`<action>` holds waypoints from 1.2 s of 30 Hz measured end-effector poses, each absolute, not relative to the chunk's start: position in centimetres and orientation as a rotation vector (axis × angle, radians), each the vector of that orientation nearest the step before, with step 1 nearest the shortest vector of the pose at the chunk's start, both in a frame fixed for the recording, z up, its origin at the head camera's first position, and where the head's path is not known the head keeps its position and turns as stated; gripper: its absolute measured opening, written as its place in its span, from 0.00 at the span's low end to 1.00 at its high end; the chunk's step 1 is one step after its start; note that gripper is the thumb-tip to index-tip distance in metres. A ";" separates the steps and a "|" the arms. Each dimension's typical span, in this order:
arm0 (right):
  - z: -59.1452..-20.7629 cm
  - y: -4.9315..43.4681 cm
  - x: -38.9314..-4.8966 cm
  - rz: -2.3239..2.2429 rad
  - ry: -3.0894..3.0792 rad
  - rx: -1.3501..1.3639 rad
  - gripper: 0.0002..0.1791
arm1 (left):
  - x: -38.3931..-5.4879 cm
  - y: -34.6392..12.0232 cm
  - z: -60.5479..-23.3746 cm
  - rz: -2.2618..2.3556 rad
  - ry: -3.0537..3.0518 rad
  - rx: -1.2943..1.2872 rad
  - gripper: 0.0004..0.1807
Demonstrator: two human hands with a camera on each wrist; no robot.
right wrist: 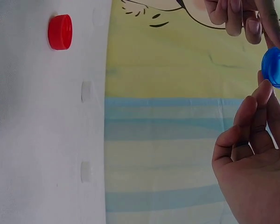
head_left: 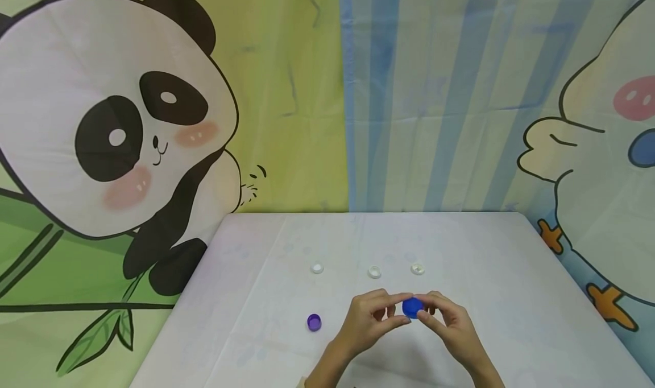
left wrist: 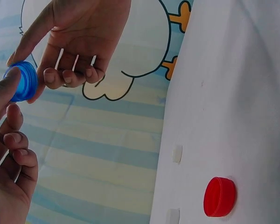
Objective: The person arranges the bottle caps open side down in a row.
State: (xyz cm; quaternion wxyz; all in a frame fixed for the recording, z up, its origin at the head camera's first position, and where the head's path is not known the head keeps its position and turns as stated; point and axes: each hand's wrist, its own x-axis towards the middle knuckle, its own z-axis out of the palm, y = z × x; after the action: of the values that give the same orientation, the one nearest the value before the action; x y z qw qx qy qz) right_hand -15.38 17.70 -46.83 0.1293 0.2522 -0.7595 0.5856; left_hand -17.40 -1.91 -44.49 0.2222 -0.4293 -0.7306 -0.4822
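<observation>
A blue bottle cap (head_left: 411,308) is held up over the table between both hands. My left hand (head_left: 365,320) pinches it from the left with thumb and forefinger. From the other side my right hand (head_left: 452,325) grips its edge, also by thumb and forefinger. The ridged hollow inside of the blue cap (right wrist: 276,68) shows in the right wrist view. Below the hands, a red bottle cap (left wrist: 219,197) lies on the table in the left wrist view; in the head view the hands hide it.
On the white table (head_left: 266,342), a purple cap (head_left: 314,322) lies left of the hands. Farther back are three white caps: one at left (head_left: 317,268), one in the middle (head_left: 374,272) and one at right (head_left: 417,269). A printed curtain (head_left: 286,92) hangs behind the table.
</observation>
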 end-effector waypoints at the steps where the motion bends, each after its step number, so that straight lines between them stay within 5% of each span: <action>1: -46.8 17.7 -15.4 1.691 -2.208 0.721 0.16 | -17.2 -2.0 -44.2 -1.330 -2.024 -1.182 0.20; 24: -45.3 16.7 -14.6 1.632 -2.068 0.757 0.24 | -16.8 -1.6 -44.1 -1.293 -2.013 -1.030 0.17; 36: -45.7 17.6 -14.4 1.434 -2.278 0.596 0.21 | -18.6 -0.1 -49.1 -1.239 -2.056 -0.975 0.16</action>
State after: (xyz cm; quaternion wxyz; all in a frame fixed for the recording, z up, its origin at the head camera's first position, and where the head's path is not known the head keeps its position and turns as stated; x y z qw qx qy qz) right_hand -14.38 17.58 -45.68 0.1913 0.2121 -0.8110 0.5106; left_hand -18.63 -0.06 -49.07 0.2718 -0.3620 -0.7637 -0.4603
